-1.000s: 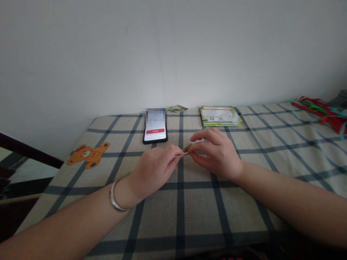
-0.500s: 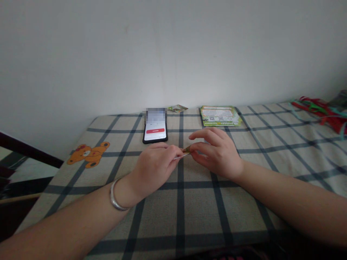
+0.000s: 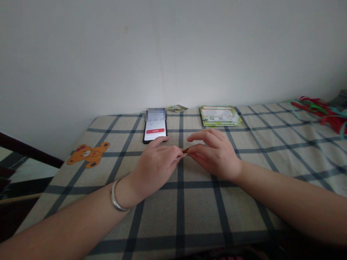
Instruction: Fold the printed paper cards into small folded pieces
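Note:
My left hand, with a silver bangle at the wrist, pinches a small folded piece of paper. From the other side my right hand grips the same piece between thumb and fingertips, its index finger arched above. Only a thin edge of the paper shows between the hands; the rest is covered by my fingers. Just beyond my left hand lies a phone with a lit screen and a red button on it.
A green printed stack of sheets lies near the wall, with a small folded green paper left of it. Tangled red and green strips lie at far right. A bear picture marks the checked tablecloth at left.
A finger of my left hand has lifted and stretched toward the phone's lower edge. My right fingertips have shifted slightly left, nearer my left hand. The paper stays between both hands.

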Demonstrator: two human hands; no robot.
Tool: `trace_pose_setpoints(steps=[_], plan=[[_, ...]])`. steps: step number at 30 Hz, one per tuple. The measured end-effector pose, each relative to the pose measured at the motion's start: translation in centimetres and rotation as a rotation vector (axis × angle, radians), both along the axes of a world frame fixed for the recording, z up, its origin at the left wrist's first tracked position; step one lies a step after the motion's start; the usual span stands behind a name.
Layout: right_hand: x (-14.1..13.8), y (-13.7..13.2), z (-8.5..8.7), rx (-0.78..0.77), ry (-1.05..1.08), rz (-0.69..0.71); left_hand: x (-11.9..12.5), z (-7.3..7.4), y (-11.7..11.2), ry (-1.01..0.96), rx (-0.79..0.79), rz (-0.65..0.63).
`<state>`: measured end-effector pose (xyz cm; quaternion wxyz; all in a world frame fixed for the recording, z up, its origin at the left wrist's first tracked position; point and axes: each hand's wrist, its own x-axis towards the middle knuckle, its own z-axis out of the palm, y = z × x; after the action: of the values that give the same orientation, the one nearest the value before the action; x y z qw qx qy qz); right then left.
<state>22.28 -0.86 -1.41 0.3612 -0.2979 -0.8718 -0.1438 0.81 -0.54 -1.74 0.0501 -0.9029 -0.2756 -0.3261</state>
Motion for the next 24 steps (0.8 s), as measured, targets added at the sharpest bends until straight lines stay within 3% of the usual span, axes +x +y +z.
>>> trace_pose_setpoints(steps=[24], plan=[[0.24, 0.13, -0.03, 0.056, -0.027, 0.059, 0.17, 0.29, -0.06, 0.053, 0.088, 0.006]])
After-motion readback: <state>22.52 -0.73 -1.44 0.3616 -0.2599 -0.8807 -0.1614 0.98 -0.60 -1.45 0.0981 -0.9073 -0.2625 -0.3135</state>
